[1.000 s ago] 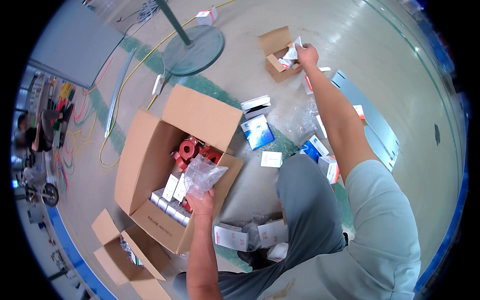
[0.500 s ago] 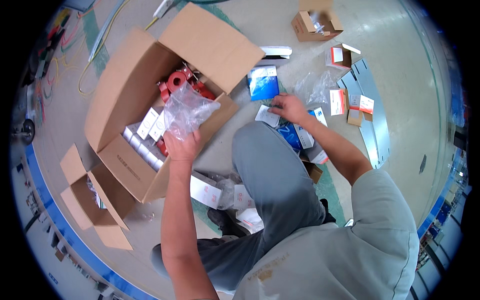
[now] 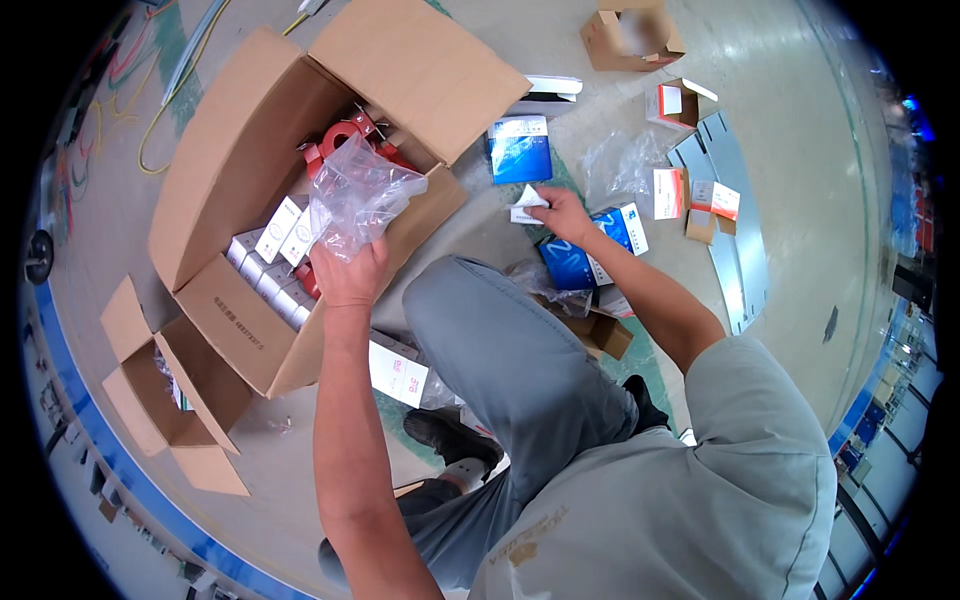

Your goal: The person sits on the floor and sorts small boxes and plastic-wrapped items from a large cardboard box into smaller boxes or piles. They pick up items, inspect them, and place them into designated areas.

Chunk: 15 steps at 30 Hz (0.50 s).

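Left hand (image 3: 348, 270): fingers curled nearly closed, a crumpled clear plastic bag (image 3: 355, 195) held by its lower end; fingertips partly hidden by the plastic

Bag held over the mouth of a large cardboard box (image 3: 235, 320), whose flaps are spread open; whether the contents are touched by the bag cannot be told

Inside that box: red ring-shaped parts (image 3: 345, 135) heaped toward the far end, partly covered from view by the bag; small white boxes (image 3: 270, 285) packed in a row at the near end, two more laid on top at a slant

Right hand (image 3: 562, 212): thumb and fingers pinched together on the edge of a white leaflet (image 3: 528, 212), one corner of it bent up; leaflet held between the large box and a blue-and-white box (image 3: 570, 264)

Another blue box (image 3: 520, 150) seen on the floor (image 3: 810, 200) just beyond the leaflet; loose clear wrap (image 3: 620, 168) spread to its right

Farther right, a long metal sheet (image 3: 738, 265) laid flat, with an open orange-and-white carton (image 3: 714, 200) resting on it

At lower left, a smaller cardboard box (image 3: 205, 470) stood open near the large one
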Each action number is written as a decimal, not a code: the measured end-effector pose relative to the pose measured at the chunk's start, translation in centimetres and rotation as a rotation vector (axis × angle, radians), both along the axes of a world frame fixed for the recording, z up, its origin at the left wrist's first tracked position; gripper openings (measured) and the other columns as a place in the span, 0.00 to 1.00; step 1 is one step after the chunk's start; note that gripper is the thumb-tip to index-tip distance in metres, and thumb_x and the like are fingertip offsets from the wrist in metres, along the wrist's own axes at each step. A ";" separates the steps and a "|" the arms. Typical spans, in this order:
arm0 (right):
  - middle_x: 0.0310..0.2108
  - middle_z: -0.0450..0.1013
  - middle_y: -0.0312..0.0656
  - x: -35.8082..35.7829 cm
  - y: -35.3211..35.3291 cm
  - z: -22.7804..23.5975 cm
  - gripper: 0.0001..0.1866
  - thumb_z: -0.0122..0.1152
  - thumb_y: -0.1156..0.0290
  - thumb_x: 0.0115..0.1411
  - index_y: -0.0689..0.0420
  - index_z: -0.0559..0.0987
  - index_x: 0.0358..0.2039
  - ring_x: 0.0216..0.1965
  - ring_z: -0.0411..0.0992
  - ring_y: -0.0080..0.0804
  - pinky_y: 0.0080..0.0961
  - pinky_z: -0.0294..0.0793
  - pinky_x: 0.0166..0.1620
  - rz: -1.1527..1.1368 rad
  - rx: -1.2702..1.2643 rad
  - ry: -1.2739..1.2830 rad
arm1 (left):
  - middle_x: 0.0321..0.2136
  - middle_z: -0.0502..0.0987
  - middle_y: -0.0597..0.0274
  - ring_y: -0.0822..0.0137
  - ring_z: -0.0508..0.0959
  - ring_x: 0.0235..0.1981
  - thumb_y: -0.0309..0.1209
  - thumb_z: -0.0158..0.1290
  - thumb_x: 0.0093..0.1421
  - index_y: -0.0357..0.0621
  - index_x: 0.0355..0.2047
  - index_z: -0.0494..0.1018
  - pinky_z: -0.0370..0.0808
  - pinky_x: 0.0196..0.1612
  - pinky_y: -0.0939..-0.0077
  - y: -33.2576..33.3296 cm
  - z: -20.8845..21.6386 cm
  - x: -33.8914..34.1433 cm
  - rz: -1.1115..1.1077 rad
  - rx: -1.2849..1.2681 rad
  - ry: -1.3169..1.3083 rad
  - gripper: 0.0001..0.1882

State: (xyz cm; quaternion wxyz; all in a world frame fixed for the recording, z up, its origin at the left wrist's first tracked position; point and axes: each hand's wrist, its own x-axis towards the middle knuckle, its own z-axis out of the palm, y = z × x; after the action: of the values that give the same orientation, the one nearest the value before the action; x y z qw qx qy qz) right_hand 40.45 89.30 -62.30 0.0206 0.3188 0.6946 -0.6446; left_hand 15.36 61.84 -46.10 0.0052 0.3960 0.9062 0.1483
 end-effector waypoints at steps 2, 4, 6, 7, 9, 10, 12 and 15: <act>0.41 0.82 0.38 0.3 1.0 1.2 0.08 0.64 0.81 0.63 0.61 0.86 0.42 0.38 0.77 0.25 0.24 0.78 0.43 -0.062 -0.034 0.124 | 0.44 0.83 0.46 0.42 0.82 0.44 0.37 0.52 0.63 0.44 0.46 0.82 0.79 0.49 0.49 0.3 0.4 0.0 0.021 -0.027 -0.025 0.16; 0.45 0.82 0.39 0.7 2.3 2.0 0.10 0.64 0.79 0.65 0.61 0.85 0.46 0.39 0.80 0.27 0.24 0.80 0.42 -0.084 -0.080 0.208 | 0.44 0.83 0.45 0.41 0.82 0.44 0.37 0.52 0.63 0.43 0.45 0.82 0.79 0.48 0.49 0.0 0.3 0.2 0.031 -0.004 -0.040 0.16; 0.45 0.82 0.40 -0.3 2.0 5.6 0.13 0.64 0.79 0.65 0.61 0.82 0.50 0.40 0.81 0.28 0.24 0.81 0.42 -0.239 -0.205 0.225 | 0.44 0.83 0.45 0.40 0.82 0.43 0.37 0.52 0.63 0.43 0.45 0.82 0.79 0.48 0.48 -0.3 0.3 0.4 0.043 0.019 -0.047 0.16; 0.46 0.81 0.41 -0.6 2.0 7.2 0.15 0.64 0.79 0.65 0.61 0.81 0.52 0.41 0.81 0.28 0.24 0.82 0.41 -0.322 -0.264 0.236 | 0.43 0.83 0.45 0.40 0.82 0.43 0.37 0.52 0.63 0.43 0.44 0.82 0.79 0.48 0.48 0.0 0.3 0.4 0.044 0.032 -0.049 0.16; 0.44 0.82 0.42 -0.9 2.5 7.8 0.16 0.65 0.75 0.67 0.61 0.79 0.55 0.39 0.82 0.28 0.24 0.83 0.39 -0.401 -0.355 0.232 | 0.43 0.83 0.44 0.40 0.82 0.42 0.37 0.52 0.63 0.42 0.44 0.82 0.79 0.47 0.47 0.1 0.5 0.3 0.042 0.038 -0.037 0.16; 0.43 0.82 0.42 -0.9 2.8 8.2 0.15 0.65 0.74 0.68 0.61 0.79 0.54 0.37 0.81 0.27 0.22 0.82 0.39 -0.424 -0.373 0.245 | 0.42 0.83 0.44 0.39 0.82 0.42 0.37 0.52 0.64 0.42 0.44 0.82 0.79 0.47 0.47 0.1 0.4 0.3 0.040 0.038 -0.027 0.16; 0.42 0.82 0.42 -0.3 3.6 8.2 0.16 0.65 0.70 0.70 0.62 0.79 0.54 0.36 0.82 0.27 0.22 0.80 0.38 -0.437 -0.379 0.235 | 0.43 0.83 0.44 0.39 0.82 0.42 0.37 0.52 0.64 0.41 0.44 0.82 0.79 0.47 0.47 -0.1 -0.1 0.3 0.037 0.038 -0.021 0.16; 0.43 0.82 0.43 0.1 4.5 8.7 0.15 0.61 0.70 0.72 0.63 0.78 0.55 0.37 0.82 0.29 0.26 0.83 0.38 -0.470 -0.327 0.197 | 0.43 0.83 0.44 0.39 0.82 0.43 0.38 0.52 0.64 0.42 0.44 0.82 0.79 0.47 0.47 -0.1 -0.2 0.1 0.043 0.047 -0.041 0.16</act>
State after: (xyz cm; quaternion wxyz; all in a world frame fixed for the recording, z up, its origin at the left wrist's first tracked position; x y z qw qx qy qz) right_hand 40.58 93.83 -53.59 -0.1456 0.3992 0.4872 -0.7629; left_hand 15.49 61.74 -46.27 0.0113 0.3732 0.9105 0.1780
